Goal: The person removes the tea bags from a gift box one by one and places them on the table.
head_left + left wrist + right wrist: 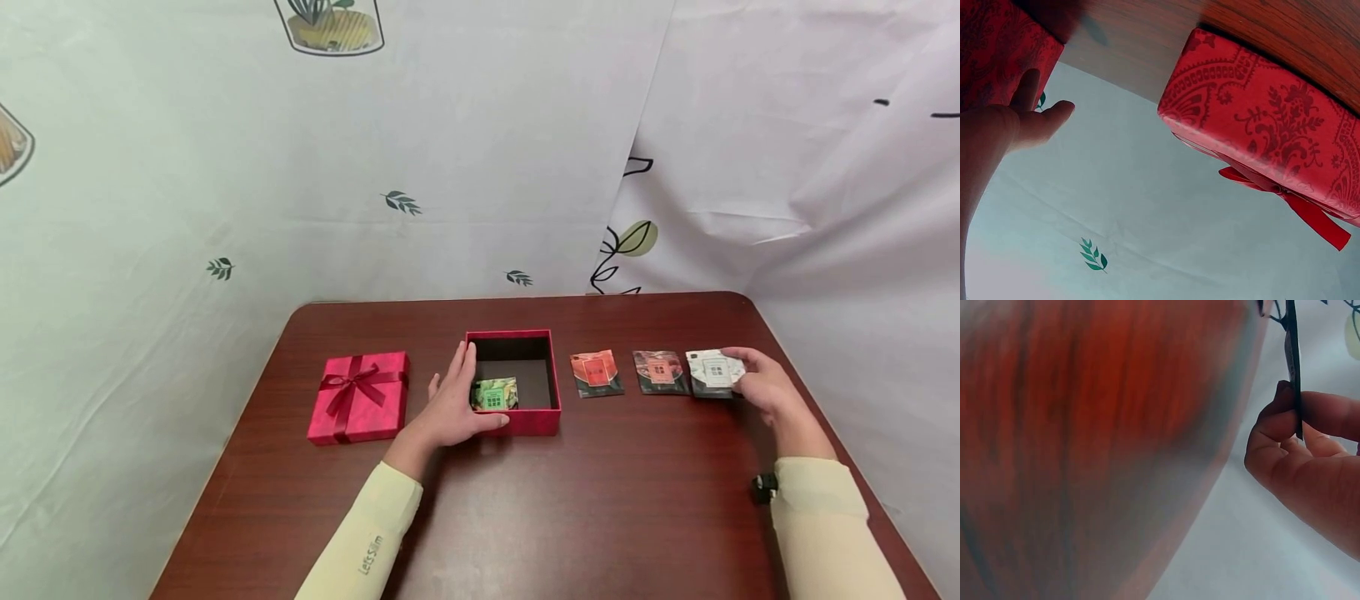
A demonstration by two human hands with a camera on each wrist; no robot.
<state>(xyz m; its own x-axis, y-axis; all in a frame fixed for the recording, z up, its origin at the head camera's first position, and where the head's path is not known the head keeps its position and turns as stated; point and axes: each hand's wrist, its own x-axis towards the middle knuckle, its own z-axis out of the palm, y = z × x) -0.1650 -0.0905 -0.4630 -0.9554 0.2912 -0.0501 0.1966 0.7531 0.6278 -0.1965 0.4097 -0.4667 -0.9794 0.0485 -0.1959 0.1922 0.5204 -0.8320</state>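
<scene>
My left hand rests against the left side of a red gift box, its fingers straight along the wall and its thumb across the front corner. The box has no lid on and a dark inside. A green packet lies in its front left part. In the left wrist view, two fingers show beside the box's patterned wall. My right hand pinches the right edge of a white packet between thumb and fingers. In the right wrist view that packet appears edge-on.
Left of the box lies its red lid with a ribbon bow. An orange-red packet and a dark packet with a pink label lie right of the box. A patterned white cloth hangs behind the brown table.
</scene>
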